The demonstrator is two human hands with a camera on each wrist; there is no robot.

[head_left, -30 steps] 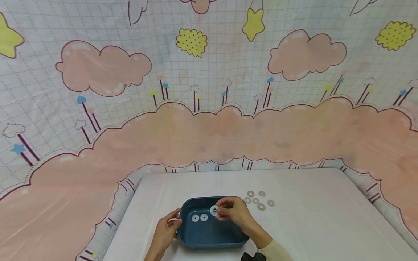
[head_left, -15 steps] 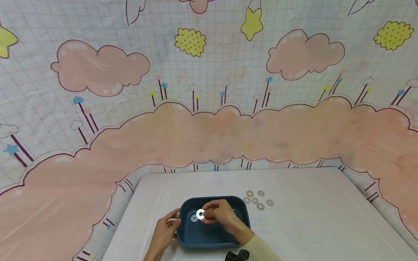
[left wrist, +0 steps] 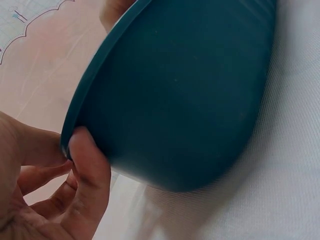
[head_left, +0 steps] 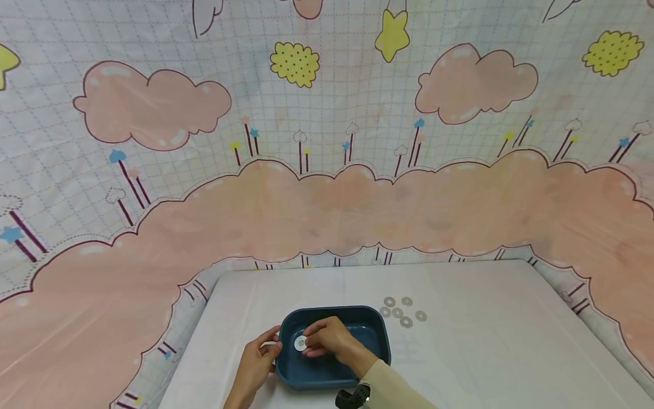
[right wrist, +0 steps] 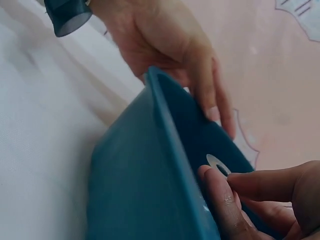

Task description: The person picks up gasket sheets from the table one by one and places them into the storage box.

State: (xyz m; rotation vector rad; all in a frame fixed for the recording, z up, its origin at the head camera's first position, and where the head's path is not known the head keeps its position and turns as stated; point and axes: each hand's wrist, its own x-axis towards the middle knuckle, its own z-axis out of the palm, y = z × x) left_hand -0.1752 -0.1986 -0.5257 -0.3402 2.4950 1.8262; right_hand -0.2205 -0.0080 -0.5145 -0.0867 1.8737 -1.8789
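Note:
A blue rectangular tray (head_left: 327, 376) with rounded corners stands on the white table. Its left end is held by my left hand (head_left: 255, 362), thumb and fingers pinching the rim (left wrist: 80, 107). Inside the tray, my right hand (head_left: 331, 339) pinches a flat pale washer (head_left: 300, 343) with a centre hole, between thumb and fingertips. The right wrist view shows this washer (right wrist: 217, 162) tilted at the fingertips, near the tray's inner wall. Any other washers on the tray floor are hidden by the hand and the held washer.
Several pale washers (head_left: 398, 313) lie loosely grouped on the white table (head_left: 490, 335), just beyond the tray's right end. A dark watch (head_left: 352, 396) sits on the right wrist. Behind the table hangs a cloth backdrop (head_left: 357, 210) with clouds and stars.
My right hand has moved left across the tray with the washer, over the spot where two washers lay in view. My left hand stays on the rim.

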